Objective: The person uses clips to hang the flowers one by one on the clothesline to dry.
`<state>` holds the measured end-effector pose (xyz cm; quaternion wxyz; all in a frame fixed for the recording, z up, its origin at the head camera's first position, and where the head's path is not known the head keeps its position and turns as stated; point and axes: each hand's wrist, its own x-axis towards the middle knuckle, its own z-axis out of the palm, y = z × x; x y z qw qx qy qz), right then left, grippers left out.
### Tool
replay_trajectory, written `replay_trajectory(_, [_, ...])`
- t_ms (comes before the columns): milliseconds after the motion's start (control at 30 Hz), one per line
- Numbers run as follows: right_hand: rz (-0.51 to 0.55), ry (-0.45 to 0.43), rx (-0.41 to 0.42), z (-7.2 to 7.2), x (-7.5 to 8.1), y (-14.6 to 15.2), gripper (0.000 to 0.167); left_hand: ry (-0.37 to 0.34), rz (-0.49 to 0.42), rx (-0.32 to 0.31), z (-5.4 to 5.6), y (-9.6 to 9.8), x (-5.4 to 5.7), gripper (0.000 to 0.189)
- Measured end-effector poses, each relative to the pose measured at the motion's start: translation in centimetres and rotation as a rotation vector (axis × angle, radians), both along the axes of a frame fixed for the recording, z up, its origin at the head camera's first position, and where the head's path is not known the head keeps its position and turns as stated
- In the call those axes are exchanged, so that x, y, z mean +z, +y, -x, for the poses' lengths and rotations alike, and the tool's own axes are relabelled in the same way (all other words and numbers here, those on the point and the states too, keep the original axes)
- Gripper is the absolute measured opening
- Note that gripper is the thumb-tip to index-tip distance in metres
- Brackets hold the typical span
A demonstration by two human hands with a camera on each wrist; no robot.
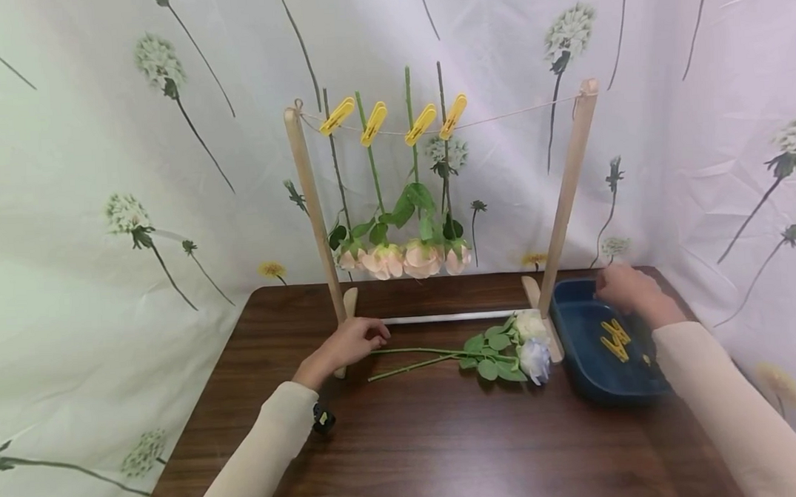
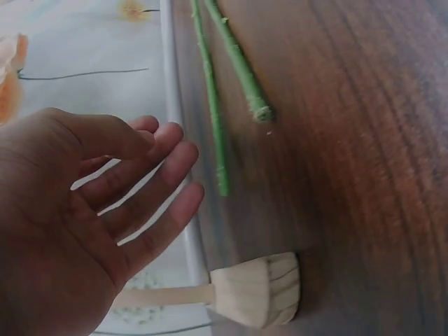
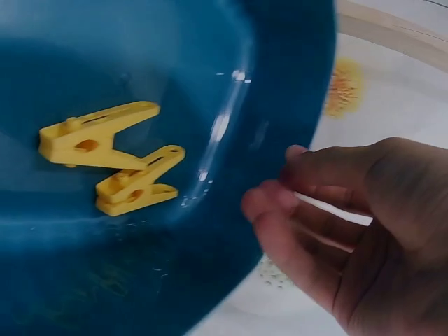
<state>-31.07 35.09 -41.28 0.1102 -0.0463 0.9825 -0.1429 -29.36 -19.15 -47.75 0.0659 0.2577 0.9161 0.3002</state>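
My left hand (image 1: 354, 341), fingers loosely bent and holding nothing, hovers beside the cut ends of two green stems (image 2: 241, 66). Those stems belong to a white rose (image 1: 529, 324) and a pale blue rose (image 1: 535, 360) lying on the table, heads to the right. Over the far right part of a blue basin (image 1: 593, 377) is my right hand (image 1: 629, 290). Its fingers curve loosely near the rim in the right wrist view, with nothing visible between them. Yellow clips (image 3: 98, 136) lie in the basin, left of that hand in the right wrist view.
A wooden frame (image 1: 572, 189) carries a string (image 1: 506, 116) across its top. Several pink roses (image 1: 421, 258) hang head down from it by yellow clothespins (image 1: 421, 124). A white rod (image 1: 451, 317) spans the frame's base on the brown table (image 1: 434, 454). Behind stands a flower-print cloth (image 1: 231, 100).
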Motion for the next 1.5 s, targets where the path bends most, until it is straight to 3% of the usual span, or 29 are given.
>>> replay_trajectory(167, [-0.062, -0.023, -0.013, -0.6, -0.4, -0.3, 0.019, 0.065, 0.073, -0.011, -0.1, 0.2, -0.8, 0.02])
replay_trajectory(367, [-0.095, -0.06, -0.048, -0.9, -1.1, -0.5, 0.014, 0.022, 0.129, -0.002, -0.4, 0.5, -1.3, 0.021])
replay_trajectory(633, [-0.113, -0.118, -0.057, -1.6, -1.4, -0.4, 0.02, 0.064, 0.208, 0.019, -0.6, 0.9, -2.0, 0.018])
replay_trajectory(867, [-0.108, -0.164, -0.061, -1.0, -2.2, -0.3, 0.023, 0.08, 0.189, 0.014, -0.6, 1.0, -2.1, 0.018])
replay_trajectory(1167, [-0.107, -0.167, -0.053, -0.2, -2.5, -0.4, 0.026, 0.02, 0.117, 0.037, -0.6, 0.9, -2.1, 0.018])
replay_trajectory(1367, [-0.116, -0.173, -0.012, 0.5, -3.0, -0.4, 0.009, -0.011, 0.089, 0.072, -0.7, 0.8, -2.1, 0.01])
replay_trajectory(1500, [-0.117, -0.14, 0.025, 0.8, -3.3, -0.4, 0.011, -0.027, 0.067, 0.098, -0.8, 0.7, -2.0, 0.011])
